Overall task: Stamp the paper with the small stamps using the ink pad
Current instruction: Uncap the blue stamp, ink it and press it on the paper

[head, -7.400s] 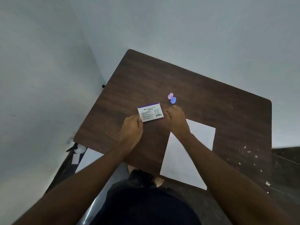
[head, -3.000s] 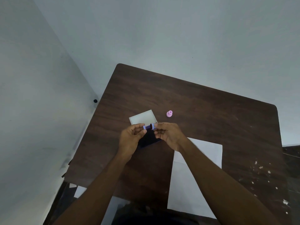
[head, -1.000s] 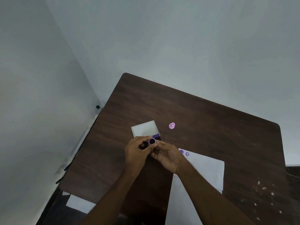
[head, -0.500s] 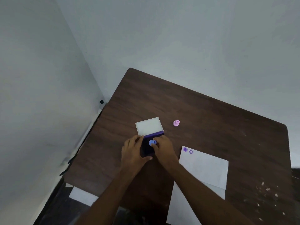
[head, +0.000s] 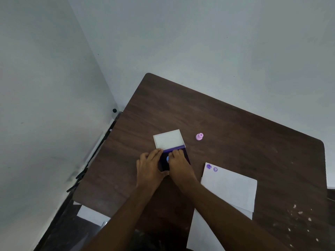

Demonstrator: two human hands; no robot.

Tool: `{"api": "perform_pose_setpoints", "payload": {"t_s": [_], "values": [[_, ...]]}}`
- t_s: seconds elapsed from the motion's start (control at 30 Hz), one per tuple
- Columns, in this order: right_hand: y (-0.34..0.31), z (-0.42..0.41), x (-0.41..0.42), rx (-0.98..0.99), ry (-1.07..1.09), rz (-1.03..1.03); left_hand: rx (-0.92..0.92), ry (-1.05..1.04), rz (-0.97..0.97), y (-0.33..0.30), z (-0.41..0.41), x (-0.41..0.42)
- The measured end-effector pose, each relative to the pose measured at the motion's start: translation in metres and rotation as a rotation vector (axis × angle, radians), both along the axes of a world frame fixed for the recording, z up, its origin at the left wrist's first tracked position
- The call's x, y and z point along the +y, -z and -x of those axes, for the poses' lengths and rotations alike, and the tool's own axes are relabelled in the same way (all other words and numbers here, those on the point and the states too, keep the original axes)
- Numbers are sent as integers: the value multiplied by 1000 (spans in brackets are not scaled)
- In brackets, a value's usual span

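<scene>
Head view: your right hand pinches the blue stamp down onto the dark ink pad, your left hand lies flat steadying the pad's left edge, the pink stamp stands farther right, and the paper lies near right bearing two purple prints.

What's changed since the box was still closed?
The ink pad now lies open, lid flipped back. The blue stamp has left the pink stamp's side; the right hand presses it on the pad, which the left hand steadies. Two prints mark the paper. Pink stamp unmoved.
</scene>
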State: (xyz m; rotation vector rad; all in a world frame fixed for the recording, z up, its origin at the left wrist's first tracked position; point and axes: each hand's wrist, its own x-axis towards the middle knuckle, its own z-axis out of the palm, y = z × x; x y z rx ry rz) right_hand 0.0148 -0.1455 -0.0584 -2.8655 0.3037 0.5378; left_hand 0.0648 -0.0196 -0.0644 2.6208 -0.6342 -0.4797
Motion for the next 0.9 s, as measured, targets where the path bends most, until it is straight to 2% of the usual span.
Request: {"api": "perform_pose_setpoints", "payload": {"t_s": [0.23, 0.47, 0.6, 0.73, 0.9], "values": [[2, -5, -1, 93, 82, -101, 5, -5, 14, 0, 0, 0], [2, -2, -1, 49, 116, -168, 8, -5, 18, -2, -2, 1], [2, -3, -1, -31, 116, -139, 8, -9, 22, -3, -2, -1], [3, -3, -1, 33, 125, -177, 20, -16, 4, -2, -2, -1], [6, -7, 0, -36, 155, -171, 20, -24, 22, -3, -3, -2]]}}
